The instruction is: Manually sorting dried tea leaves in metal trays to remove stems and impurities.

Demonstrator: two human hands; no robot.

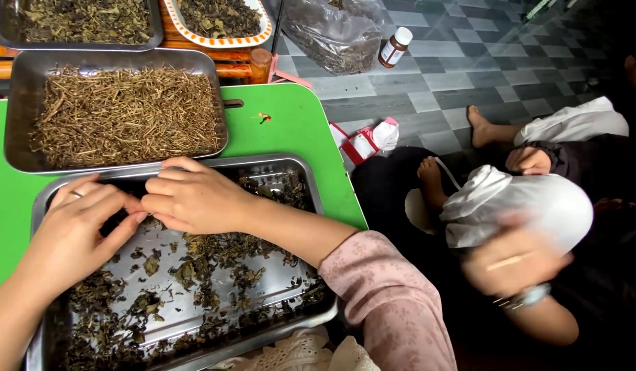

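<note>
A steel tray (311,180) in front of me holds scattered dark dried leaves (215,257). My left hand (74,230) and my right hand (194,196) meet over the tray's far left part, fingertips pinched together at one spot. Whatever is between the fingertips is too small to make out. My right arm wears a pink patterned sleeve (390,295).
A second steel tray (19,103) of dry stems sits behind on the green table (294,124). More trays of herbs, a plastic bag (335,34) and a brown bottle (395,47) lie beyond. Another person sits on the tiled floor at right, holding a white cloth bundle (524,206).
</note>
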